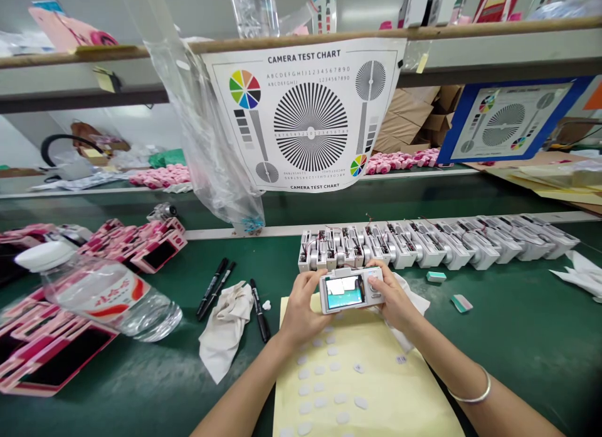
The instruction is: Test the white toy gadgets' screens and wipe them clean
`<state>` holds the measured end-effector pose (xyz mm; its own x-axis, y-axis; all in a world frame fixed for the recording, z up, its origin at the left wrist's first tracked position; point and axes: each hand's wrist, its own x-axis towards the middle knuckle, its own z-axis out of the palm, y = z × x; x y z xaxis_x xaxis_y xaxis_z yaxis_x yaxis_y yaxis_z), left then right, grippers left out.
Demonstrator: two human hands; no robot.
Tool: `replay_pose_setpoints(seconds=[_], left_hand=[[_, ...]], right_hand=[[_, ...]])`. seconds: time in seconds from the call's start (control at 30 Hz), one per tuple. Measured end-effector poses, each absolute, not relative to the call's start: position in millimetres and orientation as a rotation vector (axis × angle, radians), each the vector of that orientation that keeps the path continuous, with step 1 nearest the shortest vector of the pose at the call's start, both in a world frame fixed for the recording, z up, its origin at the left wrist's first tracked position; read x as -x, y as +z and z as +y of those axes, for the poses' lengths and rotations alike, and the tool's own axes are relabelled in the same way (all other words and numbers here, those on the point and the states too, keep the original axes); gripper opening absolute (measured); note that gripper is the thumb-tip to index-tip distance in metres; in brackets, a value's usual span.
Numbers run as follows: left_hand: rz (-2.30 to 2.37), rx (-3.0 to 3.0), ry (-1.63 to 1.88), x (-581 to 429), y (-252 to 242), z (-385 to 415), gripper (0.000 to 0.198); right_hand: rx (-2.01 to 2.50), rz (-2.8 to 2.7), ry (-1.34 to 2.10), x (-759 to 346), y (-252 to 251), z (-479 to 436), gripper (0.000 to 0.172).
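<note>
Green bench [498, 355], left hand [303, 311], right hand [392, 299], clasping white plastic camera [350, 291]

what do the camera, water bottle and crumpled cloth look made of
The white camera body looks like glossy moulded plastic from its smooth shell, though metal is possible. The water bottle looks like thin clear plastic, see-through and ribbed. The crumpled cloth seems matte cotton, from its limp folds.
</note>
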<state>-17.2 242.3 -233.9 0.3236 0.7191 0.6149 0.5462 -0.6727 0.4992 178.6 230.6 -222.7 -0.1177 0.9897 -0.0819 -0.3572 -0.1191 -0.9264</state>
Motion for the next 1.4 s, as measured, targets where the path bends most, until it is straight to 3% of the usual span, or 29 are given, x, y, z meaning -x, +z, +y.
replay_pose_setpoints(seconds=[1.4], left_hand=[[1.16,-2.365,1.27,17.1,-231.4,240.7,0.054]], right_hand=[[0.935,-0.877,1.55,-180.7,-221.0,231.4,0.037]])
